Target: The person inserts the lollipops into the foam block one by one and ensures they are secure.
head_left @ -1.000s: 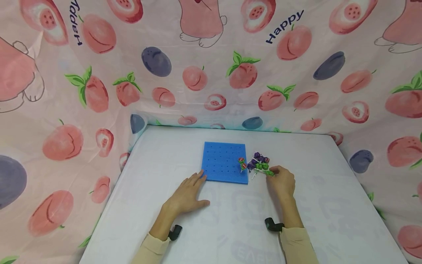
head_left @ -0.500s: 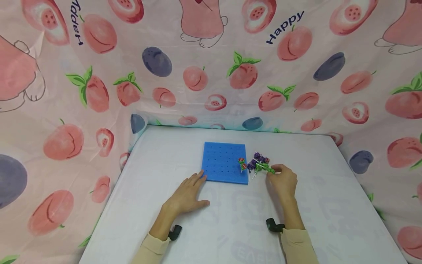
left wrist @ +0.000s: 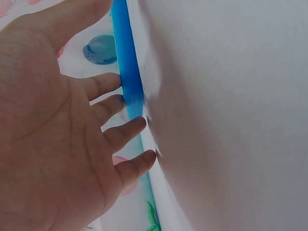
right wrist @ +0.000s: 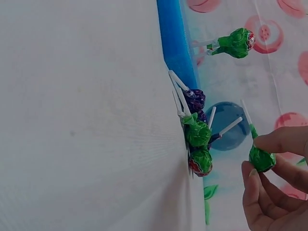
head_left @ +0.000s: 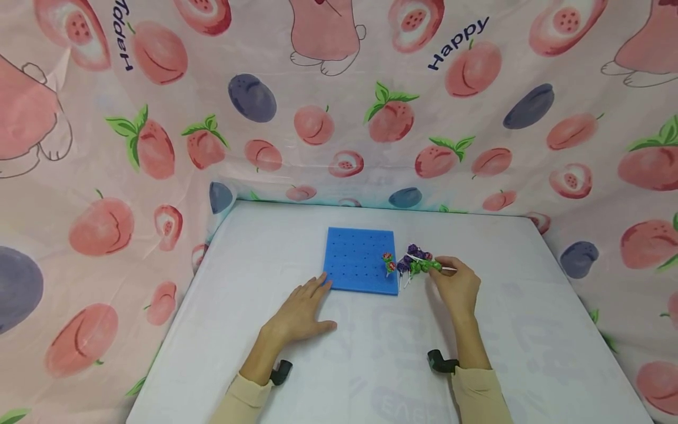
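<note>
Green lollipop (right wrist: 262, 160) is held in a pinch by the right hand (head_left: 458, 288), right of centre in the head view, just beside a lollipop pile (head_left: 414, 251). Left of centre, the left hand (head_left: 298, 312), fingers spread, touches the lower-left corner of the blue board (head_left: 352, 282).

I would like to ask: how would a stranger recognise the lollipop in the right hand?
On the white table, find the blue board, then the lollipop pile beside its right edge. At this pile's right end, the right hand's grip pinches one green-wrapped lollipop. Unlike its green and purple neighbours, it is held up in the air.
</note>
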`<state>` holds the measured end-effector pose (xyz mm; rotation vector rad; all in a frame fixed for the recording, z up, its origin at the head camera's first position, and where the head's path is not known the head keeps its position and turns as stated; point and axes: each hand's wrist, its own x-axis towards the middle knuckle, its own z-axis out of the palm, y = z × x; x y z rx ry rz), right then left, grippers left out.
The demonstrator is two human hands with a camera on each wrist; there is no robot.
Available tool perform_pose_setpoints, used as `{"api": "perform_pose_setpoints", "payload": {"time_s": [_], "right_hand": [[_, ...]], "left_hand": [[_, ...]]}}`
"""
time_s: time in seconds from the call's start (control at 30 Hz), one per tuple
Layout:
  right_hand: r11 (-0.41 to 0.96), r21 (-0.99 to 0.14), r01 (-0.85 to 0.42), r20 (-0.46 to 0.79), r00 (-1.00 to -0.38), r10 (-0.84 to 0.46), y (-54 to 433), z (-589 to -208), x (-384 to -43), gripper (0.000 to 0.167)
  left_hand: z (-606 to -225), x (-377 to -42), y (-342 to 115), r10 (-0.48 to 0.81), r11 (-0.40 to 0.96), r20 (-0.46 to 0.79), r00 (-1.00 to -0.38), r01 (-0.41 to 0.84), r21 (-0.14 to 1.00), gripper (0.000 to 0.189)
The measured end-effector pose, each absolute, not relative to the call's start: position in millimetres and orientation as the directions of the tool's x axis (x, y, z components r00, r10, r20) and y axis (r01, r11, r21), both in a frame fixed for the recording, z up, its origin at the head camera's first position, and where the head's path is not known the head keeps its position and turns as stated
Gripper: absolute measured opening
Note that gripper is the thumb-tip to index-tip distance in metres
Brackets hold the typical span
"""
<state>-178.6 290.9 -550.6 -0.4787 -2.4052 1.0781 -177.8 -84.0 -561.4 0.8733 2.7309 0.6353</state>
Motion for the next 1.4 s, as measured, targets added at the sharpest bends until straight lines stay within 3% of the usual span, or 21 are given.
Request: {"api": "perform_pose_setpoints", "payload": {"time_s": [0.8,1.4], "right_hand": [[0.688,-0.722,-0.069,0.402,-0.851,0.337,267,-535,-207,0.028],[0.691,-0.716,-0.102,0.411,-0.861,0.299,249,-523,-223,0.026]], "left_hand": [[-556,-176,-83,0.587,0.740,-0.084,-0.805,0.491,0.460,0.093],[-558,-178,-84,0.589,0.747,-0.086,-0.804,0.500,0.439,0.094]]}}
